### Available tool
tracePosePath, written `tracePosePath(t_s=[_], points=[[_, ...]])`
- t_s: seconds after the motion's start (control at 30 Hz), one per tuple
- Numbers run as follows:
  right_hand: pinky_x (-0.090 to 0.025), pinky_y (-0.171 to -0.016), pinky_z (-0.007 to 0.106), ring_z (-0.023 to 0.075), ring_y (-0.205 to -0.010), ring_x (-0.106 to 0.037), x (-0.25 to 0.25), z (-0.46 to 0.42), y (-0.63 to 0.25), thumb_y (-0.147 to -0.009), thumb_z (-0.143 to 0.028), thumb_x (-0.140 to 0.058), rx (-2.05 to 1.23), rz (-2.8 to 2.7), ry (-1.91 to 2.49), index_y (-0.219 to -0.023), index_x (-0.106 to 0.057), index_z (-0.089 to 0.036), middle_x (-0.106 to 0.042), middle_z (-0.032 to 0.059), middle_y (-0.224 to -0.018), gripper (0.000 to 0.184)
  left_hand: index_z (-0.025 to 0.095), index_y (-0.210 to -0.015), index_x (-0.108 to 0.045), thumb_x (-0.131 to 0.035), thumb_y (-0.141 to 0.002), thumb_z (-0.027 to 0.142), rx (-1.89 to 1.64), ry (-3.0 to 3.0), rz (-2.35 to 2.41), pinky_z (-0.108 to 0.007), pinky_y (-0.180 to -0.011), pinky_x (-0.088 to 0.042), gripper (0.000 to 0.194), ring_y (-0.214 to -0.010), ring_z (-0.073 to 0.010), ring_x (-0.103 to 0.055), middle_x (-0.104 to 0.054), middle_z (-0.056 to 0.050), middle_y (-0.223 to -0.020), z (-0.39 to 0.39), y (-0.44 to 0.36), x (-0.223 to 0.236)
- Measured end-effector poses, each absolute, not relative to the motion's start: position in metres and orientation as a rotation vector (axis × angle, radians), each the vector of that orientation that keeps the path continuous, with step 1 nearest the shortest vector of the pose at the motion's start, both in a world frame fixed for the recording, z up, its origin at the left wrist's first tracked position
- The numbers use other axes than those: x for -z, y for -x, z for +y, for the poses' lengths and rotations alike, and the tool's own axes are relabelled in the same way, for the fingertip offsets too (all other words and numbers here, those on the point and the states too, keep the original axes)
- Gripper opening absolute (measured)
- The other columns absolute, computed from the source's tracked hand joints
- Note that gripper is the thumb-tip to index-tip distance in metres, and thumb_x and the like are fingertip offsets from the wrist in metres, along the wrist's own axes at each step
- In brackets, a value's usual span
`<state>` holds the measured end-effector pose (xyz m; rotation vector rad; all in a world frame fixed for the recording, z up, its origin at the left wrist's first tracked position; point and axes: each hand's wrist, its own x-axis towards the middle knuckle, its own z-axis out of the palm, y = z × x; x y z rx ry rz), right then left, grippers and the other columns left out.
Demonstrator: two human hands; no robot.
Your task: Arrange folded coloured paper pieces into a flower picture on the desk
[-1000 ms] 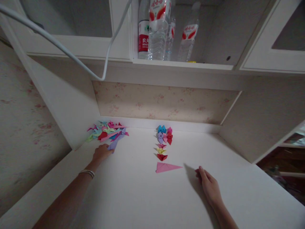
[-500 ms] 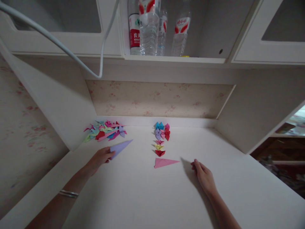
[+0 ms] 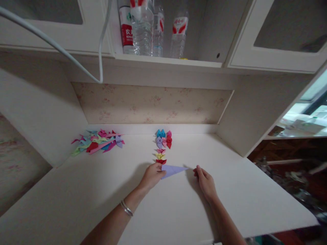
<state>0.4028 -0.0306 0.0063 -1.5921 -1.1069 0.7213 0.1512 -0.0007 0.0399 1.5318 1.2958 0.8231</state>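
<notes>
A lilac folded paper triangle lies pointing right on the white desk, covering the spot where a pink triangle lay. My left hand pinches its wide left end. My right hand rests flat on the desk just right of the triangle's tip, fingers loosely stretched, holding nothing. Behind the triangle runs a short column of small folded paper pieces in blue, purple, pink, yellow and red. A loose pile of coloured folded papers lies at the back left.
A shelf above holds several plastic water bottles. A white cable hangs across the upper left. Cabinet side walls close the desk in on the left and right. Cluttered shelves show at the far right.
My left hand drew a lilac triangle out of the left pile and carried it right, setting it over the pink triangle. My right hand slid slightly left toward it. The camera turned right.
</notes>
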Motion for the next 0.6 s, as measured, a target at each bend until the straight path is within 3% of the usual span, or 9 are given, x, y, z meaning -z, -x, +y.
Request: tracePosePath(t_s=[0.27,0.6], points=[[-0.038,-0.054,0.026,0.0175,-0.058,-0.051,-0.004,-0.030,-0.405,-0.083,-0.067,-0.040,-0.702,-1.191,1.600,-0.075,-0.068,-0.015,-0.061,0.0038,-0.064,0.060,0.020,-0.098,-0.062,-0.065,-0.071,0.027,-0.741,-1.714,1.659,-0.027,-0.070,-0.039,0.028,-0.081,-0.0185,-0.063,-0.069,-0.004,-0.081,-0.004,-0.171,-0.027],[-0.038,-0.053,0.025,0.0177,-0.059,-0.055,-0.009,-0.032,-0.404,-0.084,-0.066,-0.037,-0.675,-1.282,1.600,-0.068,-0.066,-0.018,-0.064,0.0040,-0.065,0.058,0.024,-0.091,-0.057,-0.065,-0.073,0.038,-0.530,-1.964,2.029,-0.027,-0.059,-0.031,0.024,-0.075,-0.0213,-0.065,-0.070,-0.004,-0.081,-0.008,-0.170,-0.036]])
